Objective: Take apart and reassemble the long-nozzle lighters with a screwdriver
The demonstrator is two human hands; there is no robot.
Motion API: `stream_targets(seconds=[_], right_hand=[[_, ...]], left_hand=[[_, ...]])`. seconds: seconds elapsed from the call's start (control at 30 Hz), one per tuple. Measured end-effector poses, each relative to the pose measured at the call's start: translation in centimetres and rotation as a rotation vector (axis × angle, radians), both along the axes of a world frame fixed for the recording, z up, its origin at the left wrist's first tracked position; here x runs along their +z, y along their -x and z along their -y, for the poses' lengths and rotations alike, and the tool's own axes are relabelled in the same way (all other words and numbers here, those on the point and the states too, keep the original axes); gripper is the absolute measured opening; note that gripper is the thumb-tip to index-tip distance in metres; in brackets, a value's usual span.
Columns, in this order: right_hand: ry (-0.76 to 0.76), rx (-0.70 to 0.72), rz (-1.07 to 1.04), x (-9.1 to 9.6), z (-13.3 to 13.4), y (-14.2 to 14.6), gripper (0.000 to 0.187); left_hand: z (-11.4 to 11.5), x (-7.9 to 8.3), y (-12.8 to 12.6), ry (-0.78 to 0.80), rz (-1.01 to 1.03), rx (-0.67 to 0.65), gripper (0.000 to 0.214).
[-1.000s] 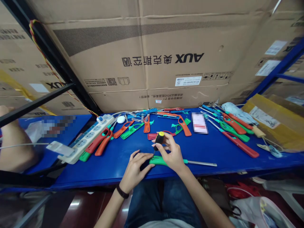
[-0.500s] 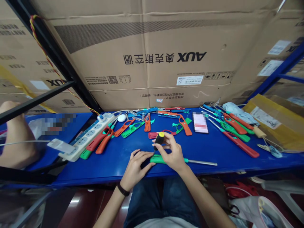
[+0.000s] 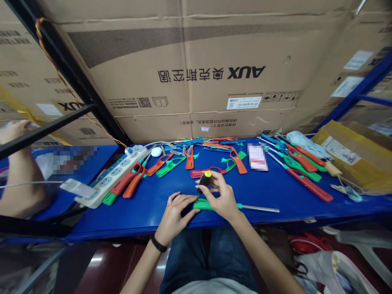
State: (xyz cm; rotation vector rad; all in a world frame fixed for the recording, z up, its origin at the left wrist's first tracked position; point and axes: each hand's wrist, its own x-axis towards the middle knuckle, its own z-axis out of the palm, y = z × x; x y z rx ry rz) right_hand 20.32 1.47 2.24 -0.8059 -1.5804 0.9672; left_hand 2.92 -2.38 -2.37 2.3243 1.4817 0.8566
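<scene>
My right hand (image 3: 225, 199) grips a short screwdriver (image 3: 204, 182) with a black handle and yellow cap, its shaft pointing down at the handle end of a green long-nosed lighter (image 3: 202, 204). That lighter lies flat near the table's front edge, its metal tube to the right. At the handle's left end, my left hand (image 3: 175, 213) holds it between thumb and fingers. The screwdriver's tip is too small to make out against the handle. Loose lighter shells, a green one (image 3: 171, 166) and a red one (image 3: 206, 173) among them, lie beyond my hands.
A white power strip (image 3: 113, 176) with lighters beside it stands at the left. Several long-nosed lighters (image 3: 306, 183) lie at the right, near a yellow-taped carton (image 3: 349, 157). A large cardboard box (image 3: 211, 45) rises behind the blue table (image 3: 122, 220). Another person's arm (image 3: 23, 179) is at far left.
My hands, the screwdriver and the green lighter keep nearly the same pose. The whole view has shifted very slightly. At far left, the other person's hand has moved up a little.
</scene>
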Motion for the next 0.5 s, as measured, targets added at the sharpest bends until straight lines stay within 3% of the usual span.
stream_targets(seconds=[0.5], right_hand=[[-0.018,-0.012,-0.002,0.18,0.17,-0.21,0.034]], left_hand=[[0.04,0.06,-0.02,-0.003,0.0,-0.004,0.031]])
